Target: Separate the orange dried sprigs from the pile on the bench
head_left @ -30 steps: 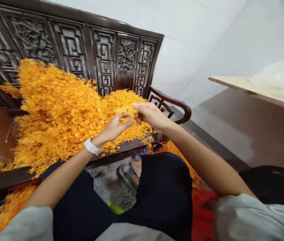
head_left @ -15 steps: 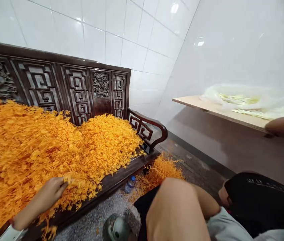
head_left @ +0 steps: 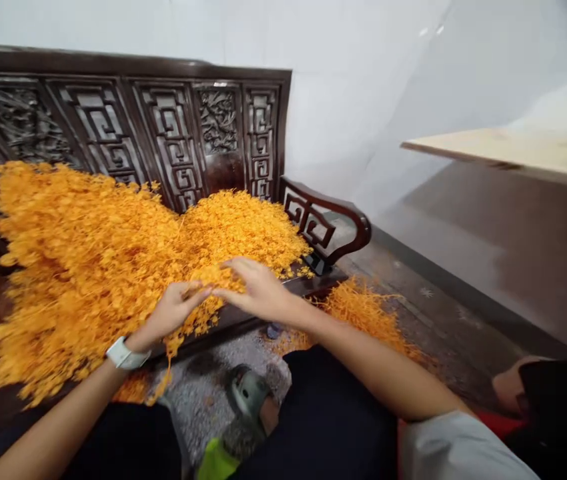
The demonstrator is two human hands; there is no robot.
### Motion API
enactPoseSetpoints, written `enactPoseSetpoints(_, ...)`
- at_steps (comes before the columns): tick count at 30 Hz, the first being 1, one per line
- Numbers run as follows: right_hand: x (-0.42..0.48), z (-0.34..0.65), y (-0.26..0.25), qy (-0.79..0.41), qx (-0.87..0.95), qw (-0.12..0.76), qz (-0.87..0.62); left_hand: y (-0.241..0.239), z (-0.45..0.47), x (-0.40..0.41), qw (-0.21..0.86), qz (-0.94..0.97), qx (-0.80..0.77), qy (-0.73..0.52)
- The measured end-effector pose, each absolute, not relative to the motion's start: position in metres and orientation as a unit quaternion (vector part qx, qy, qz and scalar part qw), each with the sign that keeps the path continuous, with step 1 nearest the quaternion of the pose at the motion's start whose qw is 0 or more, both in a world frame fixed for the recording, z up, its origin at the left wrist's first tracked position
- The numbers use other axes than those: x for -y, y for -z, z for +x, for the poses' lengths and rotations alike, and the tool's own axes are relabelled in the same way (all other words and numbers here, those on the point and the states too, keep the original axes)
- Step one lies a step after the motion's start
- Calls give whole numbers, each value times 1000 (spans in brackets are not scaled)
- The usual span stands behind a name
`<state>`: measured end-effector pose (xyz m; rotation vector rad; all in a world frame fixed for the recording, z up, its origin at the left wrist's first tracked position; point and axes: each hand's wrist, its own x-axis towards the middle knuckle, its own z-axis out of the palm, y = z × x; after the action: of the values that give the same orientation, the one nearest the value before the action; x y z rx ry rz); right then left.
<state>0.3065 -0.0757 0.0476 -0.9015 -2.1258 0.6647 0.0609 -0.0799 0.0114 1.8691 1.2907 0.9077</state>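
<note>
A large heap of orange flower-like sprigs [head_left: 108, 240] covers the seat of a dark carved wooden bench [head_left: 223, 172]. At the front of this heap my left hand [head_left: 173, 312], with a white watch on its wrist, has thumb and fingers closed on a few orange sprigs, partly hidden by the fingers. My right hand [head_left: 258, 291] reaches over from the right, thumb and fingers apart, its thumb close to the left fingertips. More orange sprigs show just behind both hands, and I cannot tell whether the right fingers touch them.
The bench's curved armrest [head_left: 336, 223] stands right of the heap. Orange stem-like pieces [head_left: 363, 310] lie on the floor below it. A light wooden board [head_left: 483, 145] juts from the right wall. A green shoe [head_left: 251, 390] is on the speckled floor, and a person's black garment [head_left: 563, 407] is at lower right.
My left hand has moved right along the heap's front. My right hand has left the board's edge and come in beside it. The view has shifted, and my legs are lower.
</note>
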Motion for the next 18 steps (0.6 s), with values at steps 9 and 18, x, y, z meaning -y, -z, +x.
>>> enactPoseSetpoints(9, 51, 305, -61, -300, 748, 473, -355, -49, 38, 71, 334, 752, -454, -342)
enactPoseSetpoints(18, 36, 258, -44, -541, 601, 499, -312, -27, 3, 86, 381, 735, -441, -346)
